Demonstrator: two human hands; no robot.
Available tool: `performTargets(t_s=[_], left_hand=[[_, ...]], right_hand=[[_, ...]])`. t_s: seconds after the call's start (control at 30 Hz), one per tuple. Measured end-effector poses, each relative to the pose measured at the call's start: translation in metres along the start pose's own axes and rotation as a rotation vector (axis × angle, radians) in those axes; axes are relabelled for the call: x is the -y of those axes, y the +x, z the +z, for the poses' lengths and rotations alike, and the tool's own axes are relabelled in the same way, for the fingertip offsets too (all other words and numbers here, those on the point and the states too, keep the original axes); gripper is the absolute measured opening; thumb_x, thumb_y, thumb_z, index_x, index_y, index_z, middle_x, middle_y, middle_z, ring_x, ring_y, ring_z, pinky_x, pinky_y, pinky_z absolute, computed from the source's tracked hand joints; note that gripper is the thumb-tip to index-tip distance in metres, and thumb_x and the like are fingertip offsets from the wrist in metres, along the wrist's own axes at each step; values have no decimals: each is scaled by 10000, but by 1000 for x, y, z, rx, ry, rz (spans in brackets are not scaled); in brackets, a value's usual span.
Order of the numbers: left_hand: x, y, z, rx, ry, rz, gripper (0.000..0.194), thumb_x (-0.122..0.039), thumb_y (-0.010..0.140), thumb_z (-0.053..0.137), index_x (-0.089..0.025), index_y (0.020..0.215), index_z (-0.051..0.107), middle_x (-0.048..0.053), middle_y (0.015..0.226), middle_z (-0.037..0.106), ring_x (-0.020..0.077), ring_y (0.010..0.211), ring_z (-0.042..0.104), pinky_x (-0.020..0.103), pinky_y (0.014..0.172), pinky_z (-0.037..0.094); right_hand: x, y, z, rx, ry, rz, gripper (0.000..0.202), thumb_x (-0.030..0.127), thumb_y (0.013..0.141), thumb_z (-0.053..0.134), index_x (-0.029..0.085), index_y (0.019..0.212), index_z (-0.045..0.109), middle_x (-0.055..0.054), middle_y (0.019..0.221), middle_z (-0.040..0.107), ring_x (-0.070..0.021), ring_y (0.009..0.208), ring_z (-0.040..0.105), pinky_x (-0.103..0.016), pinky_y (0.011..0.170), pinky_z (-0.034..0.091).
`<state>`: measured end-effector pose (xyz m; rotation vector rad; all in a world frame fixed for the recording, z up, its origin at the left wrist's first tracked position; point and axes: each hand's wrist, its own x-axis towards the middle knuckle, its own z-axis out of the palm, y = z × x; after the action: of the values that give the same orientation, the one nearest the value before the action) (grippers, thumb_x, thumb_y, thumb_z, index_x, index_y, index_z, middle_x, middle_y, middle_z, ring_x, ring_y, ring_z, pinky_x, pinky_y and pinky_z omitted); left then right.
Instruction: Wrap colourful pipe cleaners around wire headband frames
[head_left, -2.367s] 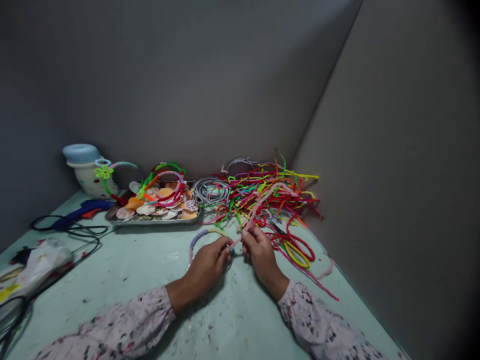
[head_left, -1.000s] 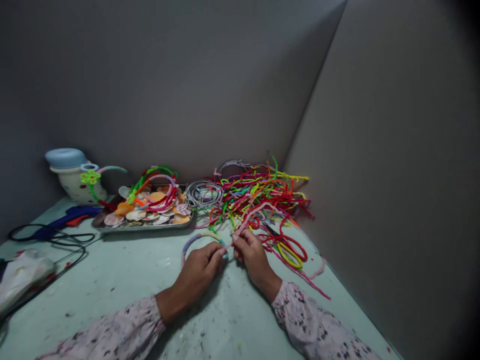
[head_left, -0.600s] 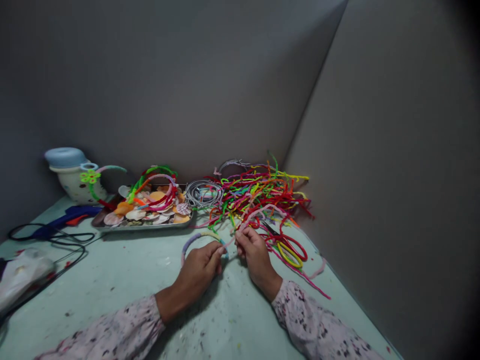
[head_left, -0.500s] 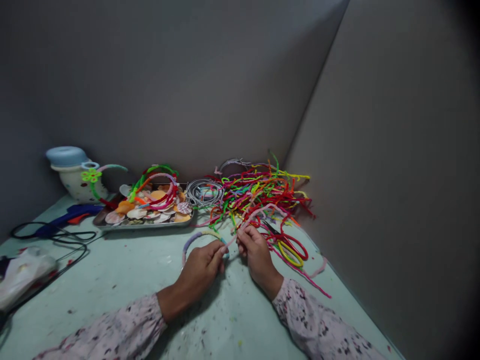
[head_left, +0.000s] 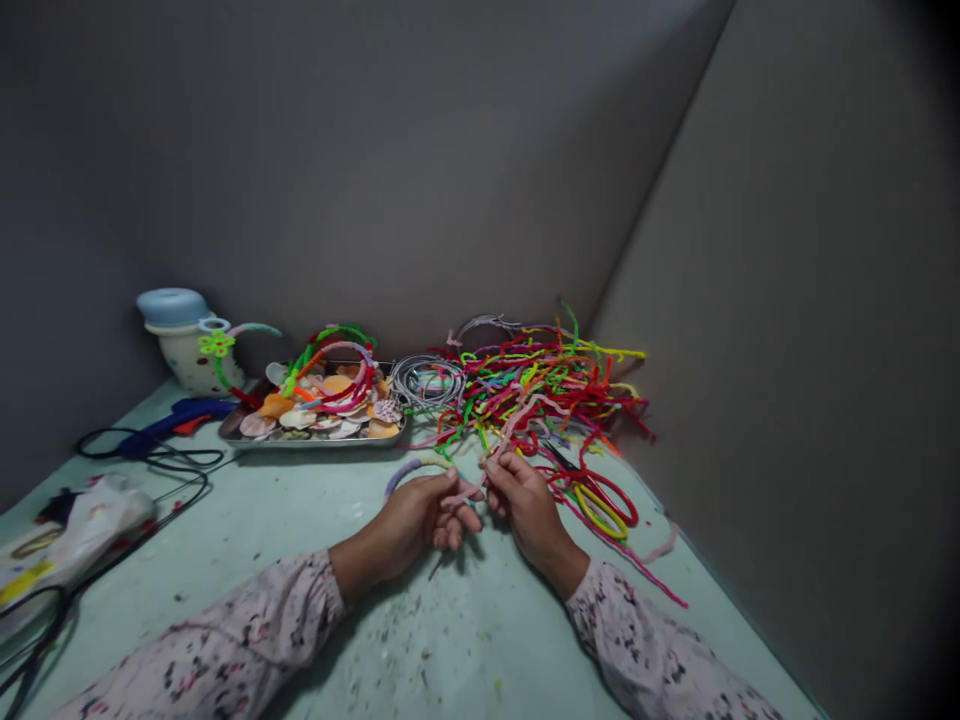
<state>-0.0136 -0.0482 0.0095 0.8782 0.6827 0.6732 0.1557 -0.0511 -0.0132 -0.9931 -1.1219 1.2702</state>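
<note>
Near the table's middle, my left hand (head_left: 427, 510) holds a ring wrapped in purple, yellow and blue (head_left: 407, 470); its lower part is hidden by the hand. My right hand (head_left: 521, 500) pinches a fuzzy pink stem (head_left: 517, 418), whose short end reaches across to the left thumb. The rest of the stem arches up and away over the heap. Both hands are close together, fingertips almost touching. Scissors with red and yellow handles (head_left: 601, 508) rest just right of my right hand.
Behind lie a heap of colourful fuzzy stems (head_left: 555, 375), a coil of grey wire (head_left: 427, 381) and a metal tray (head_left: 322, 443) of shells with wrapped rings on it. Further left are a spotted jar (head_left: 196, 355), a blue glue gun (head_left: 161, 428), black cable and a plastic bag (head_left: 109, 515).
The view has swung slightly left, so things appear further right. My left hand has turned, with its lower fingers now spread, and more of the ring is hidden behind it.
</note>
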Motion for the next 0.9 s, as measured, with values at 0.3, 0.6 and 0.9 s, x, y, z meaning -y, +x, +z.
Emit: performTargets(t_s=[0.3, 0.6, 0.9], left_hand=[[-2, -2, 1, 42, 17, -25, 228, -272, 797, 695, -86, 922, 656, 69, 735, 689, 56, 478, 572, 136, 432, 383], [0, -2, 3, -13, 77, 20, 245, -302, 752, 745, -109, 837, 621, 83, 776, 716, 61, 508, 593, 139, 446, 376], [2, -2, 3, 14, 152, 64, 300, -297, 768, 725, -113, 980, 619, 127, 908, 727, 90, 553, 642, 155, 463, 411]], right_hand=[[6, -4, 4, 35, -18, 13, 246, 417, 838, 626, 186, 786, 559, 56, 566, 524, -71, 456, 419, -187, 435, 316], [3, -2, 5, 21, 169, 76, 233, 387, 814, 674, 186, 760, 568, 59, 535, 511, -58, 440, 395, -169, 422, 292], [5, 1, 3, 3, 258, 80, 209, 352, 799, 701, 171, 746, 611, 37, 592, 557, -45, 454, 419, -145, 415, 308]])
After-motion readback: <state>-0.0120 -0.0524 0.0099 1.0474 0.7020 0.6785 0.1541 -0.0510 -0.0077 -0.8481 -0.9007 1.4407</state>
